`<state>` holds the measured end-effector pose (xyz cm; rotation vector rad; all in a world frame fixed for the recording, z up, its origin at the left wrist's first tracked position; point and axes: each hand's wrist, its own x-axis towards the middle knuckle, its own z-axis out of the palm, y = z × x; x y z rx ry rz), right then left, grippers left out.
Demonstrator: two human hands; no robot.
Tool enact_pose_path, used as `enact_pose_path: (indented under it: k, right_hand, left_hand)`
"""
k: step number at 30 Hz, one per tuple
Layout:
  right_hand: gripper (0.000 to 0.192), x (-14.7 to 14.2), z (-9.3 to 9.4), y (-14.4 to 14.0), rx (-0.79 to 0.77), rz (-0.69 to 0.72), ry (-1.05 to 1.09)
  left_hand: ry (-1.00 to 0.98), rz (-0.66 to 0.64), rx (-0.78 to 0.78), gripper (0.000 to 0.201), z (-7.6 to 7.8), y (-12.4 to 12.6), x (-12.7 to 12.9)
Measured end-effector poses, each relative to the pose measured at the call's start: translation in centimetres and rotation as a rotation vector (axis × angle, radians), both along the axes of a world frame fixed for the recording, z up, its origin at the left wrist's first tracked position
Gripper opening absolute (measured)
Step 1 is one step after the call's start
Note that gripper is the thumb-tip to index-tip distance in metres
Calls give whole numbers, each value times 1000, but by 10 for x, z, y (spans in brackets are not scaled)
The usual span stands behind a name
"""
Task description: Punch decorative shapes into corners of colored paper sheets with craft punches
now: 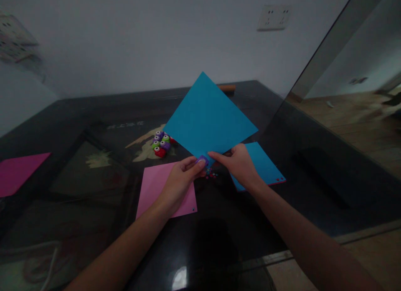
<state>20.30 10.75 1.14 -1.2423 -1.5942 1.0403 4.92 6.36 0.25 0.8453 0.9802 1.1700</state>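
My left hand (184,174) is closed around a small purple paper punch (203,159), thumb on top. The near corner of a square blue sheet of paper (209,115) meets the punch; whether it is inside the slot I cannot tell. My right hand (239,163) pinches that sheet along its lower right edge, close to the corner. Tiny punched paper bits (211,174) lie on the table just under the punch. A pink sheet (156,191) with a small hole at one corner lies partly beneath my left forearm.
Several red, green and purple punches with eyes (161,144) cluster behind the pink sheet. A blue stack of paper (263,163) with cut-outs at one corner lies at right. A magenta sheet (21,172) rests far left on the glossy black table (213,232). A wall stands behind.
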Motion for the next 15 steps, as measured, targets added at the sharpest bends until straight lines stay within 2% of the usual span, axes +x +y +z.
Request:
enact_pose_path:
  k: [4, 15]
  right_hand:
    - [25, -1, 5, -3, -58, -14, 54]
    - [24, -1, 7, -4, -53, -19, 47]
  left_hand:
    - [4, -5, 2, 17, 1, -1, 0]
    - [14, 2, 4, 19, 4, -2, 1]
